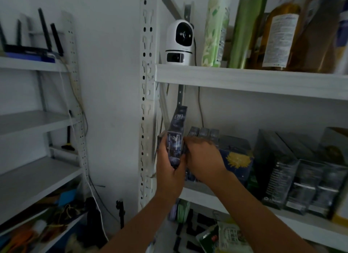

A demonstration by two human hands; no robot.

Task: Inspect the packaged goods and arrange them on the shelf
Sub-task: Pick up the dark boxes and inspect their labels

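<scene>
A tall dark blue box (177,132) stands tilted at the left end of the middle shelf (203,195), close to the white upright post (147,102). My left hand (169,168) grips its lower part from the left and below. My right hand (201,158) holds its right side, fingers curled at the box's edge. Just right of the hands stand several similar dark boxes (204,134) and a blue box with a yellow flower print (237,162). Further right sit dark grey cartons (278,154) and clear-fronted packs (308,186).
The upper shelf (244,81) carries a white security camera (179,43), green bottles (216,30) and an amber bottle (280,37). A second rack (33,120) at left holds a router (30,51). Green packets (226,235) and clutter lie below.
</scene>
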